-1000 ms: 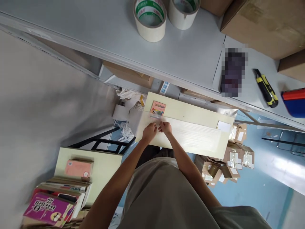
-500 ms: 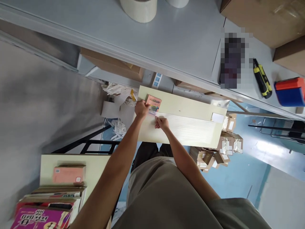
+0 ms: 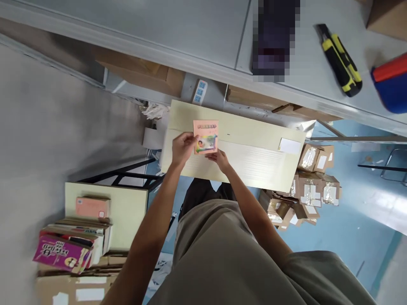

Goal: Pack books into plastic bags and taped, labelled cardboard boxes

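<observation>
A small pink booklet (image 3: 210,128) with a colourful picture on its cover is held up over the cream board (image 3: 254,123). My left hand (image 3: 183,148) grips its left edge, the thumb lying on the cover. At the booklet's lower right corner is my right hand (image 3: 219,160), its fingers stretched out to the left just below the bottom edge. Whether these fingers touch the booklet is hard to make out. Beneath both hands, a long pale sheet with fine lines (image 3: 251,163) lies on the board. A white label (image 3: 289,145) is at the board's right end.
A grey table (image 3: 143,29) spans the top, with a yellow-black utility knife (image 3: 341,61) and a red-blue object (image 3: 391,84). A power strip (image 3: 200,92) is below it. Cartons (image 3: 310,186) are piled right. Books (image 3: 60,252) and a pink box-like stack (image 3: 92,207) stand lower left.
The pink booklet has come up off the board in my left hand and is turned upright toward me. My right hand has uncurled its fingers by the booklet's lower edge. The view has shifted.
</observation>
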The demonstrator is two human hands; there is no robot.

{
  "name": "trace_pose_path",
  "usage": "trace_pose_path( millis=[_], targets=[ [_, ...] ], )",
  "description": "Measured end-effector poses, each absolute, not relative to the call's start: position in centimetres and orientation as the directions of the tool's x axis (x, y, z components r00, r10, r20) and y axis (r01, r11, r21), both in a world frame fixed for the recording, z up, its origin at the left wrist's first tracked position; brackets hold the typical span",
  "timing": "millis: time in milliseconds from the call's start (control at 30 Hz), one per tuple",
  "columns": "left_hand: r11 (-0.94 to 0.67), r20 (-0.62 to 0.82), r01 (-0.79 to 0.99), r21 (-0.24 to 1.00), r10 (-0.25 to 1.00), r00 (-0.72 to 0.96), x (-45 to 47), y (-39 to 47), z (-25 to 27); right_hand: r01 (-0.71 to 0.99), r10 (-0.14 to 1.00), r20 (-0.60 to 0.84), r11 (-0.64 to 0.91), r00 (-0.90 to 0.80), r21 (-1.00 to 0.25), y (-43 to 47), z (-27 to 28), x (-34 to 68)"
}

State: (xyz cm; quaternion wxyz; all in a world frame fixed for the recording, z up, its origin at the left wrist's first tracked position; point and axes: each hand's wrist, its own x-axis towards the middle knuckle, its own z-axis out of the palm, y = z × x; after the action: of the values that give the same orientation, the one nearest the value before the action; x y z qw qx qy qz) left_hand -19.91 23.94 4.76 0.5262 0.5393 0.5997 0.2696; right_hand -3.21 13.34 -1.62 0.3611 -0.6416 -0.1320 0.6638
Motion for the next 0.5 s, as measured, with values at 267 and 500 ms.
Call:
trace_pose_path(
  millis=[267, 500],
  targets=[
    [0.524, -0.650, 0.440, 0.729, 0.731, 0.207, -7.8, 9.1, -0.6, -0.102, 0.680, -0.680, -0.683, 0.273, -0.724, -1.1, -0.3, 10.7],
    [0.340, -0.623, 0.625, 0.703, 0.717, 0.311, 0.5, 5.2, -3.2, 0.149, 0.662, -0.610, -0.721, 0.436, -0.677, -6.4, -1.1, 18.6]
  ],
)
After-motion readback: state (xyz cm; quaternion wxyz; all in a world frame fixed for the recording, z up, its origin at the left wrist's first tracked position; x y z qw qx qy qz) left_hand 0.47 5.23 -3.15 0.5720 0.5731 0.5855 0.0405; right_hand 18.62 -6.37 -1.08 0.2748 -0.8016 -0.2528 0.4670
